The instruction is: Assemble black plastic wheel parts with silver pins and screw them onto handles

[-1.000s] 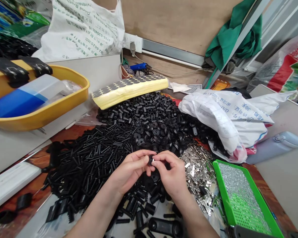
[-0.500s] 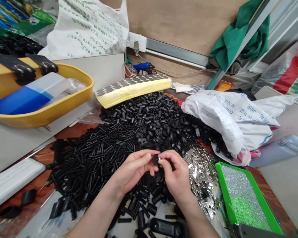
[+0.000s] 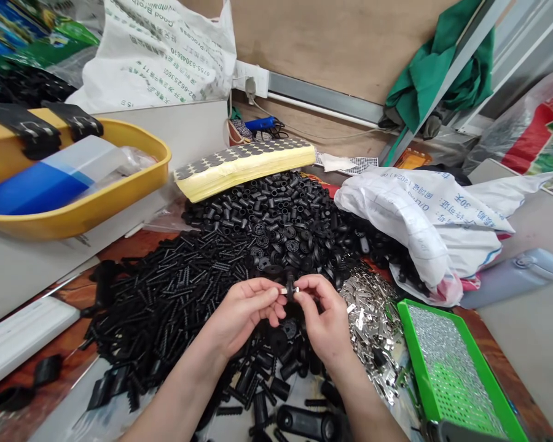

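A small black plastic disc (image 3: 290,287) stands on edge between my two hands, above the pile of parts. My left hand (image 3: 253,307) is closed in a pinch on a thin silver metal strip (image 3: 284,291) that sticks out from the disc's left side. On the other side, my right hand (image 3: 325,316) pinches a short bright metal end close against the disc. Whether both metal ends belong to one strip is hidden. Below and behind the hands lie black ridged plastic pins (image 3: 166,288), short black tubes (image 3: 276,196) and more black discs (image 3: 295,245).
Loose silver metal strips (image 3: 368,313) are heaped to the right, beside a green tray (image 3: 408,331) of small shiny parts. A yellow bin (image 3: 133,202) stands at left. Behind the pile are a stack of sticker sheets (image 3: 244,175) and a white bag (image 3: 396,209).
My left fingers have shifted from the disc's edge to a metal strip now showing on its left side. The right hand keeps its pinch. The view has moved slightly.
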{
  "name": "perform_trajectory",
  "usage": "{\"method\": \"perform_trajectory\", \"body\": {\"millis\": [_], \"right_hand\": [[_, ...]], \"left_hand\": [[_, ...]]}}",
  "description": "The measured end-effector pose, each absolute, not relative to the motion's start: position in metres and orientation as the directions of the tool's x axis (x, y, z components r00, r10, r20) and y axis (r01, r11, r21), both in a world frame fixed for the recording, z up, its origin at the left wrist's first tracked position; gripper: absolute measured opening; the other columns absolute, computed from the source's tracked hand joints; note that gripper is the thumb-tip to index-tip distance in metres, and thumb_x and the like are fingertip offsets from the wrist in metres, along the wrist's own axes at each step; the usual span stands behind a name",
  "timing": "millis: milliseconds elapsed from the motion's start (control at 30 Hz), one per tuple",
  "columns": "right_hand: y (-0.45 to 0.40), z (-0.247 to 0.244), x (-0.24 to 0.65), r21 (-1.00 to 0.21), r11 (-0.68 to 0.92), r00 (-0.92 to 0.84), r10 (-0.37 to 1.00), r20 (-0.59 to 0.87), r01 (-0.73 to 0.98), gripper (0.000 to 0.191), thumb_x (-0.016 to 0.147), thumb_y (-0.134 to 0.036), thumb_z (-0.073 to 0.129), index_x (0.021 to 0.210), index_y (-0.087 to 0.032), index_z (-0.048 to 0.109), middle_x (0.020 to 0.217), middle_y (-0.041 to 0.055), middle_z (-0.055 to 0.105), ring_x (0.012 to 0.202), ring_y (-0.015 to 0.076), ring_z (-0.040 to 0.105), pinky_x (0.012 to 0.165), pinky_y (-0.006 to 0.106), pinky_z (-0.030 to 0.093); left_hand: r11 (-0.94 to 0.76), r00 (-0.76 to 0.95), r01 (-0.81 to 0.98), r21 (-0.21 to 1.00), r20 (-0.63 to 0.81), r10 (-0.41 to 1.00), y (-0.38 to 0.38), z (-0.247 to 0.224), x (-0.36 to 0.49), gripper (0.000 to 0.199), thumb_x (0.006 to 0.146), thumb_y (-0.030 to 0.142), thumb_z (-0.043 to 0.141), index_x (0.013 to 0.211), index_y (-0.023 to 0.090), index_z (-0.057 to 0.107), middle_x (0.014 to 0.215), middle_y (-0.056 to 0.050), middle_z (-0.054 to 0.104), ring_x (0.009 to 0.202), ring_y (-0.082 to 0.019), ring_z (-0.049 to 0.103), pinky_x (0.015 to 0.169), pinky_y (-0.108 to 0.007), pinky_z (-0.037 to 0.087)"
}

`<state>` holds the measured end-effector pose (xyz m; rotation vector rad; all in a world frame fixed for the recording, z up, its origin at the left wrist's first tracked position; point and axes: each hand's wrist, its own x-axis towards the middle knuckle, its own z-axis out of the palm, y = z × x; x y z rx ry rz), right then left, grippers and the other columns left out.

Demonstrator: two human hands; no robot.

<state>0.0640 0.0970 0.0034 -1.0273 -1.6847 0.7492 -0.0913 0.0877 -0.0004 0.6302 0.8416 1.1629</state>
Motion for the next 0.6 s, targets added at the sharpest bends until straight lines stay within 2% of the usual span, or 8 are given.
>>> {"method": "perform_trajectory", "body": {"millis": [233, 367, 500, 600], "right_hand": [[0.0961, 0.0053, 0.0670, -0.661, 0.640, -0.346, 0.768, 0.539, 0.391, 0.012, 0.087, -0.013, 0.054, 0.091, -0.020, 0.063, 0.087, 0.0057, 0.066, 0.081, 0.0173, 0.063, 0.073, 0.030, 0.053], [0.0935, 0.0056, 0.0673, -0.572, 0.684, -0.411, 0.730, 0.547, 0.454, 0.013, 0.089, -0.013, 0.053, 0.096, -0.018, 0.063, 0.090, 0.0080, 0.067, 0.083, 0.0184, 0.064, 0.077, 0.031, 0.053], [0.0909, 0.0086, 0.0669, -0.545, 0.680, -0.425, 0.732, 0.532, 0.490, 0.013, 0.089, -0.012, 0.052, 0.094, -0.015, 0.064, 0.089, 0.0094, 0.067, 0.082, 0.0192, 0.064, 0.076, 0.031, 0.053], [0.0905, 0.0129, 0.0665, -0.612, 0.647, -0.380, 0.762, 0.524, 0.454, 0.011, 0.085, -0.010, 0.056, 0.084, -0.017, 0.065, 0.082, 0.0068, 0.068, 0.076, 0.0173, 0.064, 0.071, 0.028, 0.053]], "left_hand": [[0.334, 0.171, -0.464, 0.820, -0.287, 0.942, 0.0884, -0.0002, -0.0929, 0.031, 0.059, 0.036, 0.082, 0.063, 0.010, 0.066, 0.046, -0.001, 0.061, 0.037, -0.009, 0.051, 0.033, -0.016, 0.041], [0.361, 0.177, -0.430, 0.828, -0.315, 0.933, 0.0876, -0.0022, -0.0921, 0.031, 0.059, 0.037, 0.081, 0.060, 0.012, 0.063, 0.040, 0.001, 0.057, 0.032, -0.008, 0.048, 0.027, -0.015, 0.034], [0.388, 0.203, -0.405, 0.828, -0.332, 0.921, 0.0857, -0.0042, -0.0922, 0.029, 0.061, 0.036, 0.079, 0.059, 0.012, 0.062, 0.040, 0.002, 0.055, 0.031, -0.008, 0.046, 0.026, -0.015, 0.032], [0.402, 0.235, -0.397, 0.825, -0.332, 0.914, 0.0839, -0.0027, -0.0913, 0.029, 0.061, 0.036, 0.079, 0.060, 0.013, 0.062, 0.042, 0.002, 0.055, 0.031, -0.008, 0.046, 0.026, -0.016, 0.032]]}}
